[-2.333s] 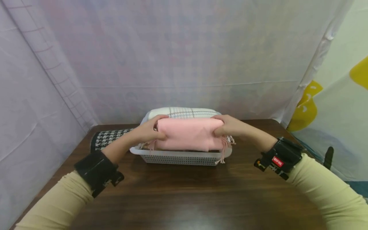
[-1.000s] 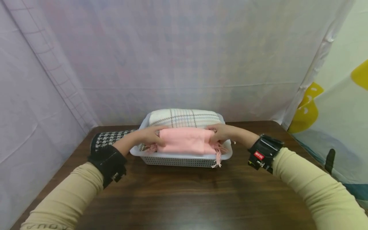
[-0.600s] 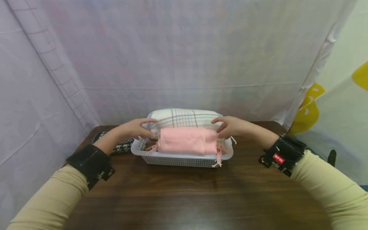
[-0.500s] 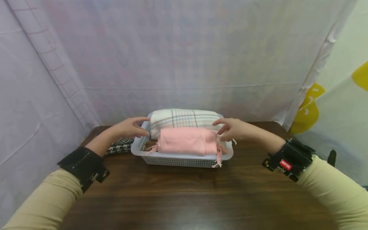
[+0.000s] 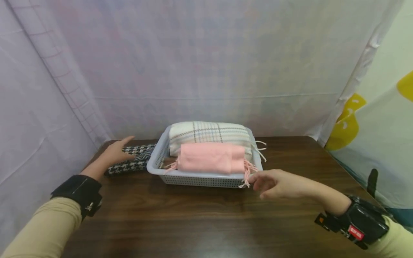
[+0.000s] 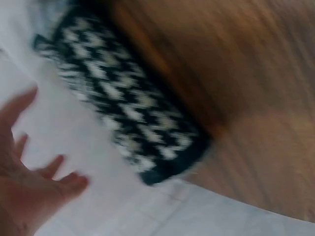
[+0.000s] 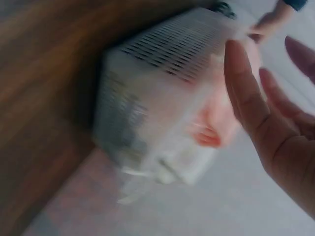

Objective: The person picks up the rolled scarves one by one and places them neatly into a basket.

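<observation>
A folded pink scarf (image 5: 209,158) with fringed ends lies in the front of a pale grey plastic basket (image 5: 201,180). Behind it in the same basket sits a white plaid scarf (image 5: 209,132), its tassels hanging over the right rim. My left hand (image 5: 113,154) is spread just over a black-and-white houndstooth scarf (image 5: 138,157) left of the basket; in the left wrist view a gap separates the hand from this scarf (image 6: 115,93). Holding nothing, my right hand (image 5: 280,184) hovers by the basket's front right corner, fingers loosely bent, near the pink fringe.
The basket stands toward the back of a dark wooden table (image 5: 206,218). A white curtain (image 5: 206,64) hangs close behind the table, and more white cloth borders its left side. Off the right edge, a cloth with yellow shapes (image 5: 343,130) hangs.
Both hands let go of the pink scarf after setting it down in the basket. Since then the left hand moved left to the houndstooth scarf, and the right hand came toward me and slightly right.
</observation>
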Motion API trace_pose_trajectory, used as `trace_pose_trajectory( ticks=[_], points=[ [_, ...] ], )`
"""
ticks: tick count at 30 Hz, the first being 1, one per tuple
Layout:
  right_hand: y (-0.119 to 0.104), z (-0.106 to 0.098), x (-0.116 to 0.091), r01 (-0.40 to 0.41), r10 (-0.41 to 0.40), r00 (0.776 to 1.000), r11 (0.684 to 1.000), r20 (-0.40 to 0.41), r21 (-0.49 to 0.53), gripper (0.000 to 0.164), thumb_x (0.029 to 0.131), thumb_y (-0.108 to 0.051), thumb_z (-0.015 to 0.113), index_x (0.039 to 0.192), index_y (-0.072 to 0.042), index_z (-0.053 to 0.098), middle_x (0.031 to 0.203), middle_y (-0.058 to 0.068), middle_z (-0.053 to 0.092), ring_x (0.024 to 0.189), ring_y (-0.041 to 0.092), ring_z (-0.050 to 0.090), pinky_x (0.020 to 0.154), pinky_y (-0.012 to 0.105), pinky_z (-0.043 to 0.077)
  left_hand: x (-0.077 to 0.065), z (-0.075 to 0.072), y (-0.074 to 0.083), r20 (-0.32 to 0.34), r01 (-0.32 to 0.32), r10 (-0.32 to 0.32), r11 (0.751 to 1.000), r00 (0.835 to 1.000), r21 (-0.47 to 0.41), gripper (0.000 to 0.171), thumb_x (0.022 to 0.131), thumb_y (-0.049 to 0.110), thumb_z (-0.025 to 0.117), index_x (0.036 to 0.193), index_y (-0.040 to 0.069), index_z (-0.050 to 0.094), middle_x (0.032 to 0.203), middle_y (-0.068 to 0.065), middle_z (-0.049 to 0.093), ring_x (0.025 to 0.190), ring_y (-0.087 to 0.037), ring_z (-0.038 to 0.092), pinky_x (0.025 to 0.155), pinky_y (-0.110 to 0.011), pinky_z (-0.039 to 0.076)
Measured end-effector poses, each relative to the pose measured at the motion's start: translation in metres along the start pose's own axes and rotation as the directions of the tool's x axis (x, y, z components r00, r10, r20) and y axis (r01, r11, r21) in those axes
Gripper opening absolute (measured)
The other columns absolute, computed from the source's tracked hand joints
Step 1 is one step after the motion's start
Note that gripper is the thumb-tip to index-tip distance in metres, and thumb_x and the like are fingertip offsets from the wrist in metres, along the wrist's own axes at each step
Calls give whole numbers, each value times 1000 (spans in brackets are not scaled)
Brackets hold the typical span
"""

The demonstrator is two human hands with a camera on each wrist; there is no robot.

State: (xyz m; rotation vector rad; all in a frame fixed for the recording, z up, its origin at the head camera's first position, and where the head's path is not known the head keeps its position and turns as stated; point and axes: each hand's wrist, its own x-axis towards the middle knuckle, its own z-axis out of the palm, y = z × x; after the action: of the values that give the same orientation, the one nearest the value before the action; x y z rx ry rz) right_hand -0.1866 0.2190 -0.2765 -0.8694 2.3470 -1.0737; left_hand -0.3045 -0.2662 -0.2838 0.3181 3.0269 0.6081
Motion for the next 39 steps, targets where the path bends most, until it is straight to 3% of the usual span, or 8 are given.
trace_pose_trajectory(
  ticks=[3, 6, 12, 17, 24, 32, 35, 39],
  points=[
    [11, 10, -2, -30, 36, 995, 997, 89, -78, 44, 80, -13, 66, 120, -1, 52, 102, 10, 60, 88, 16, 61, 72, 23, 50, 9, 13, -9, -23, -75, 78, 992, 997, 98, 81, 78, 21, 69, 141, 0, 24, 138, -40, 17, 124, -61, 11, 94, -71, 16],
    [19, 22, 0, -57, 83, 982, 987, 169, -152, 43, 77, -12, 67, 118, -5, 55, 98, 5, 61, 80, 7, 60, 68, 21, 49, 22, 29, -10, -33, -83, 90, 981, 995, 176, 85, 75, 25, 72, 141, 1, 25, 139, -39, 14, 125, -61, 4, 96, -71, 11],
    [22, 34, 5, -67, 115, 963, 979, 245, -194, 44, 74, -9, 68, 117, -7, 56, 98, 4, 62, 75, 2, 58, 67, 19, 48, 44, 54, -14, 69, 38, -58, 966, 996, 255, 98, 69, 42, 75, 144, 8, 21, 143, -36, 7, 126, -62, -3, 94, -75, 5],
    [23, 34, 5, -25, 81, 961, 978, 265, -208, 44, 75, -9, 68, 117, -7, 56, 99, 6, 62, 76, 2, 58, 67, 18, 48, 53, 64, -22, 124, 114, -146, 966, 982, 231, 96, 70, 38, 76, 145, 11, 22, 139, -38, 15, 124, -62, 8, 88, -76, 18],
    [25, 30, 1, -47, 94, 962, 982, 257, -183, 44, 76, -8, 67, 118, -8, 56, 102, 7, 60, 78, 2, 58, 67, 19, 49, 59, 68, -15, 99, 61, -91, 960, 991, 275, 88, 71, 28, 77, 143, 10, 29, 130, -36, 36, 118, -56, 32, 90, -66, 32],
    [25, 33, 2, -21, 76, 960, 980, 271, -200, 44, 76, -8, 67, 118, -7, 55, 101, 6, 60, 77, 1, 58, 67, 19, 49, 42, 56, -24, 158, -77, 13, 909, 987, 411, 82, 68, 25, 77, 137, 4, 38, 109, -28, 57, 91, -42, 56, 77, -53, 46],
    [26, 31, 3, -40, 88, 966, 980, 244, -195, 44, 76, -8, 67, 118, -8, 55, 100, 6, 60, 78, 3, 59, 67, 19, 49, 28, 49, -28, 200, -130, 45, 889, 979, 439, 82, 67, 28, 78, 136, 5, 39, 101, -26, 60, 81, -37, 58, 68, -48, 48],
    [27, 28, 2, -84, 123, 974, 976, 190, -200, 45, 76, -9, 67, 119, -8, 55, 103, 8, 59, 83, 9, 62, 68, 20, 49, 8, 44, -31, 238, -169, 63, 874, 969, 456, 82, 68, 33, 77, 136, 7, 39, 107, -30, 55, 82, -39, 57, 64, -48, 47]
  ],
)
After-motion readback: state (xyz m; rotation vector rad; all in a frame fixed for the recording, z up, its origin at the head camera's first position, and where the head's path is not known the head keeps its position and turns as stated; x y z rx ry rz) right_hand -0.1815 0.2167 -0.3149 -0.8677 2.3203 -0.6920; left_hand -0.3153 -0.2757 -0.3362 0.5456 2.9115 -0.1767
